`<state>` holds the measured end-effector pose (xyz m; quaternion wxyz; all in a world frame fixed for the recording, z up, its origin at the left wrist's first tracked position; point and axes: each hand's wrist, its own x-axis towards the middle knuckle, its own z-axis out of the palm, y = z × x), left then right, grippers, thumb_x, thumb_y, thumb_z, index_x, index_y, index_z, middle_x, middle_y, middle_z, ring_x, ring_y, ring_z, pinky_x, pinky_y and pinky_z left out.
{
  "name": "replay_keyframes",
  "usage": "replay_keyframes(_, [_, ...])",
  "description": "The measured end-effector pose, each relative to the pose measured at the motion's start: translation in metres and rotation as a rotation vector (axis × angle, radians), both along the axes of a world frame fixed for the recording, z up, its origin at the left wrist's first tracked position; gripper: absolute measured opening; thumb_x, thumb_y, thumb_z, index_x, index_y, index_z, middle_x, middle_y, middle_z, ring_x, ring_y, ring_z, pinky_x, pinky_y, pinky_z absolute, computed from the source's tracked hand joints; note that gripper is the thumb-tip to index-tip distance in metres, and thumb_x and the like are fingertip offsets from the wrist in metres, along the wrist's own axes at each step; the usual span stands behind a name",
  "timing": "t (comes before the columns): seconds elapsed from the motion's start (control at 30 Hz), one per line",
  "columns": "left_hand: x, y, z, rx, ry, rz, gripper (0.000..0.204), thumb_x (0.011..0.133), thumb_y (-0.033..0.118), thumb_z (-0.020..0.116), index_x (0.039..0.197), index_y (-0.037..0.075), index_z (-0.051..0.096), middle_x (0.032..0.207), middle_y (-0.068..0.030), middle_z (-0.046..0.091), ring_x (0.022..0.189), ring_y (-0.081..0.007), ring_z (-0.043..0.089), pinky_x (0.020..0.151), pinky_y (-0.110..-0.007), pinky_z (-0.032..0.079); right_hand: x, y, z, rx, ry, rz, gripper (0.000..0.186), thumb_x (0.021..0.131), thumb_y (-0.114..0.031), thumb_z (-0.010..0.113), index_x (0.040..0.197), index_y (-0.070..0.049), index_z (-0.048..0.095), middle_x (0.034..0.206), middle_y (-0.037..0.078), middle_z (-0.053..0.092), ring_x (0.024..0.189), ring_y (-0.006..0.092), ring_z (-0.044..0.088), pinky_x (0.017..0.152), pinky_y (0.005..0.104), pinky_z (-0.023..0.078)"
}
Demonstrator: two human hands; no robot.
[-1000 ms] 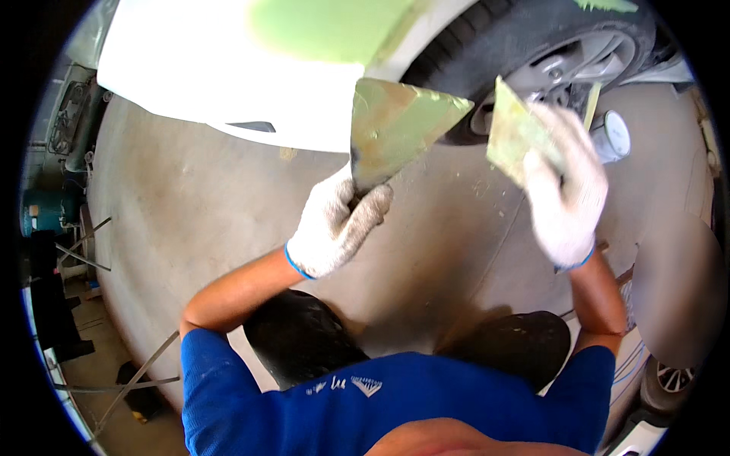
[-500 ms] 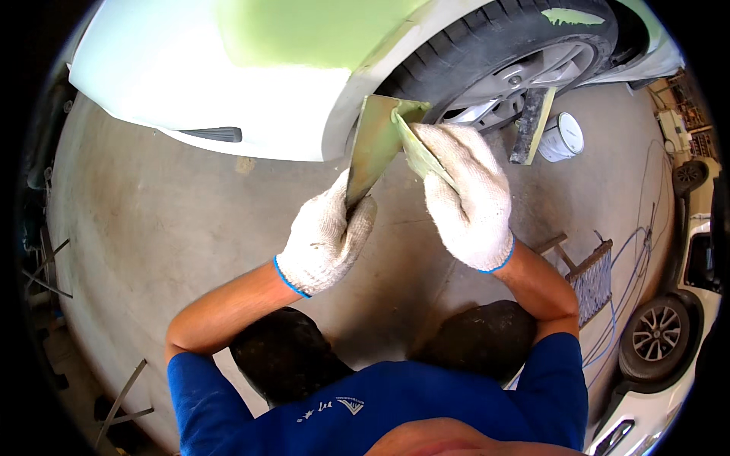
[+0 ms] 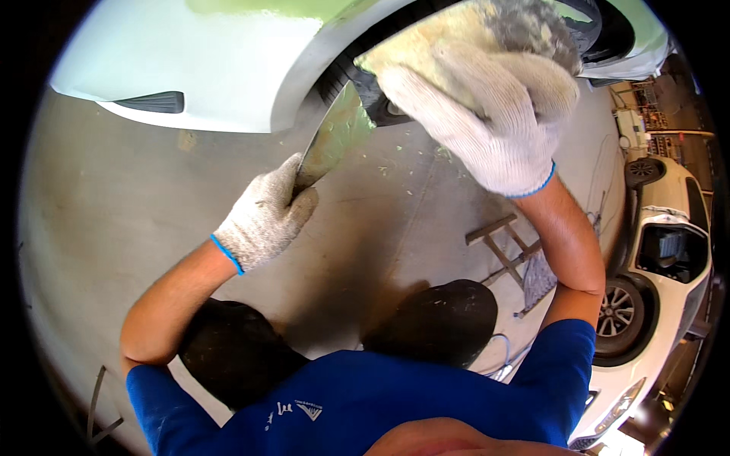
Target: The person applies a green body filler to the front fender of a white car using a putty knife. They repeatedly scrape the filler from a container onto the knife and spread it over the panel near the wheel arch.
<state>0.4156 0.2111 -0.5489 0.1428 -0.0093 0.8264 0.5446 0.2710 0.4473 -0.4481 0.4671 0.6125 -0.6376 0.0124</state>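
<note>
A car (image 3: 213, 68) stands at the far side, its wheel (image 3: 332, 81) partly behind a spreader (image 3: 449, 38) in the right hand (image 3: 502, 121). Nearer and left, the left hand (image 3: 266, 213) has a scraper (image 3: 338, 129). Below, knees (image 3: 433, 323) sit near; right of them, a metal frame (image 3: 496, 229) lies on the floor (image 3: 228, 167), and a second car (image 3: 663, 194) stands far right.

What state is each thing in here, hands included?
Left hand: gloved, closed on the scraper.
Scraper: tilted upward, smeared green.
Right hand: gloved, gripping the flat plate.
Flat plate: smeared yellowish and grey, apart from the scraper.
Near car: white bodywork partly coated green.
Floor: green crumbs scattered on it.
</note>
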Motion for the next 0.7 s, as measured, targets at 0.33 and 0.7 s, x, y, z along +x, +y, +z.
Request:
replay_keyframes(0.33, [-0.004, 0.001, 0.002, 0.086, -0.084, -0.038, 0.047, 0.098, 0.019, 0.056, 0.14, 0.001, 0.045, 0.079, -0.0018, 0.055, 0.062, -0.0094, 0.053, 0.059, -0.028, 0.048, -0.001, -0.009, 0.006, -0.043, -0.026, -0.08, 0.056, 0.066, -0.007, 0.073, 0.119, -0.024, 0.074, 0.118, -0.004, 0.065, 0.103, 0.0181, 0.057, 0.086, 0.0324, 0.039])
replay_keyframes(0.7, [-0.001, -0.001, 0.0, -0.015, -0.043, -0.075, 0.051, 0.095, 0.023, 0.061, 0.139, 0.0, 0.047, 0.079, -0.0052, 0.059, 0.062, -0.0118, 0.055, 0.062, -0.03, 0.049, -0.015, -0.016, -0.026, -0.284, -0.022, -0.179, 0.051, 0.067, -0.018, 0.072, 0.117, -0.027, 0.073, 0.115, -0.01, 0.064, 0.086, 0.0164, 0.052, 0.076, 0.0329, 0.042])
